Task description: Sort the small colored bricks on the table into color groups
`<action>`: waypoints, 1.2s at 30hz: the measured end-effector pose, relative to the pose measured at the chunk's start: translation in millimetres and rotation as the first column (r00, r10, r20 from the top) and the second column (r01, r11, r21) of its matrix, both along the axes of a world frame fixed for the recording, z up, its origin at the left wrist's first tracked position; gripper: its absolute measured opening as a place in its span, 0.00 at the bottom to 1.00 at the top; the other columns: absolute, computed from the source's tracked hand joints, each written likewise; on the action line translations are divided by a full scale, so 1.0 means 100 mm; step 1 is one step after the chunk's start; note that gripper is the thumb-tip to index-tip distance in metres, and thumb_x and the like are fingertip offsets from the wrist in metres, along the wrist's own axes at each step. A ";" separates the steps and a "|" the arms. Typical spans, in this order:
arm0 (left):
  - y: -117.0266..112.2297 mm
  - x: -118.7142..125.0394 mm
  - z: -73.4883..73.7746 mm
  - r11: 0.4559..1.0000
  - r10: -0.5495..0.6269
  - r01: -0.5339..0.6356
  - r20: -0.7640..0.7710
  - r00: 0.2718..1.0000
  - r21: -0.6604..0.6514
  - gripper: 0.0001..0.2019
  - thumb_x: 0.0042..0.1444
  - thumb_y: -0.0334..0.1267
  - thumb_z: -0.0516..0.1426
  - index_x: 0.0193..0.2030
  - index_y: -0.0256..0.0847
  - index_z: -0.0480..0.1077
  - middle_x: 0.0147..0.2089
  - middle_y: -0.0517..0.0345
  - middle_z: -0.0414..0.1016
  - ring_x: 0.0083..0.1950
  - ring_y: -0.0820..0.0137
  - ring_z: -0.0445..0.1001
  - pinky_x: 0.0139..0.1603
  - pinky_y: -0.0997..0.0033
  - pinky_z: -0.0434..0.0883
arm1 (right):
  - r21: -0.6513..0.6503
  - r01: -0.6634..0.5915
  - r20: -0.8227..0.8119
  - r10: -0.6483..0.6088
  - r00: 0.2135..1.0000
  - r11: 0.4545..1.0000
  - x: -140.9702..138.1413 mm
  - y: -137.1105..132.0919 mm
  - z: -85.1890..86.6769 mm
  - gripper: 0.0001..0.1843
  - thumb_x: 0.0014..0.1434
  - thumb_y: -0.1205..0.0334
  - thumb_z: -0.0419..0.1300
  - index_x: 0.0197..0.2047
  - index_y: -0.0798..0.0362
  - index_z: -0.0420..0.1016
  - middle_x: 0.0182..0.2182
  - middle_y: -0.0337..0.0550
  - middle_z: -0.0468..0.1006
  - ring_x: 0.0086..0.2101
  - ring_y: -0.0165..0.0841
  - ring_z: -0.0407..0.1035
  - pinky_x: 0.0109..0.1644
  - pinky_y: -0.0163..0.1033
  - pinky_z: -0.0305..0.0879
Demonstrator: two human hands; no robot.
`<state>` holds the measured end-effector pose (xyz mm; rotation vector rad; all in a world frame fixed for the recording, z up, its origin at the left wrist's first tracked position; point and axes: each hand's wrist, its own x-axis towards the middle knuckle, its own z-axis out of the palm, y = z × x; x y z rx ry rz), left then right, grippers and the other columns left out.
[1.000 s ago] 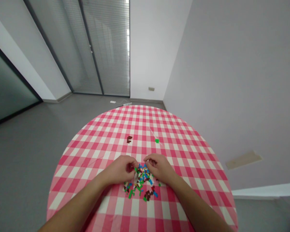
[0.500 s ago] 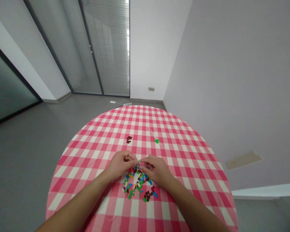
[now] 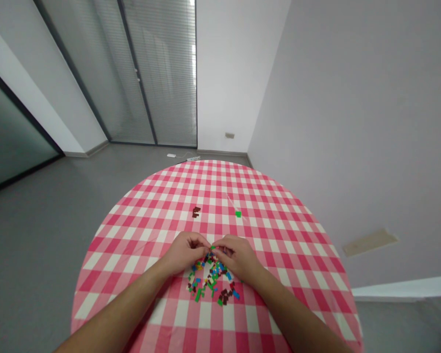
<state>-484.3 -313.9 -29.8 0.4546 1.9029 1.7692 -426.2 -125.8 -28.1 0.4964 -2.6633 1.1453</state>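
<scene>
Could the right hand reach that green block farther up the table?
Likely yes: the green block lies just beyond the right hand, with only tablecloth visible between them, though that hand may be pinching a small green piece.

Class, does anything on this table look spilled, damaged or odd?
Nothing looks clearly spilled. The small coloured blocks lie loosely jumbled, too tiny to check for damage. Slightly odd: a faint crease slants across the checked tablecloth near a separate green piece.
</scene>
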 end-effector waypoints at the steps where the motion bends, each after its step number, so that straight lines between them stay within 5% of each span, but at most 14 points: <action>1: 0.00 -0.01 0.00 1.000 0.000 0.000 -0.006 1.000 -0.003 0.06 0.44 0.36 0.62 0.28 0.36 0.77 0.26 0.55 0.78 0.27 0.70 0.73 0.31 0.69 0.69 | -0.015 0.008 -0.008 -0.008 1.000 1.000 -0.01 0.01 0.00 0.07 0.61 0.61 0.61 0.39 0.51 0.81 0.29 0.43 0.79 0.30 0.32 0.70 0.35 0.35 0.64; 6: -0.01 -0.05 0.01 0.999 0.050 -0.051 -0.048 0.998 -0.003 0.06 0.45 0.34 0.59 0.29 0.39 0.77 0.32 0.52 0.81 0.35 0.65 0.78 0.40 0.63 0.73 | -0.016 0.191 -0.028 -0.192 0.981 0.981 -0.09 0.22 -0.02 0.07 0.60 0.63 0.60 0.38 0.52 0.80 0.33 0.45 0.81 0.34 0.34 0.73 0.39 0.38 0.68; 13: -0.03 -0.09 -0.01 0.995 0.075 -0.080 -0.094 0.993 -0.053 0.06 0.46 0.35 0.59 0.28 0.39 0.77 0.32 0.53 0.81 0.35 0.65 0.77 0.39 0.65 0.73 | 0.247 0.465 0.113 -0.501 0.858 0.850 -0.29 0.79 -0.08 0.10 0.59 0.61 0.60 0.39 0.52 0.83 0.37 0.48 0.83 0.37 0.39 0.76 0.41 0.41 0.69; 36: -0.08 -0.16 -0.06 0.995 0.064 -0.072 -0.114 0.991 -0.066 0.05 0.48 0.33 0.58 0.29 0.38 0.76 0.32 0.53 0.79 0.36 0.67 0.76 0.42 0.65 0.71 | 0.373 0.551 0.050 -0.609 0.792 0.747 -0.36 0.78 -0.14 0.17 0.66 0.54 0.55 0.35 0.53 0.81 0.33 0.47 0.81 0.31 0.35 0.72 0.31 0.37 0.59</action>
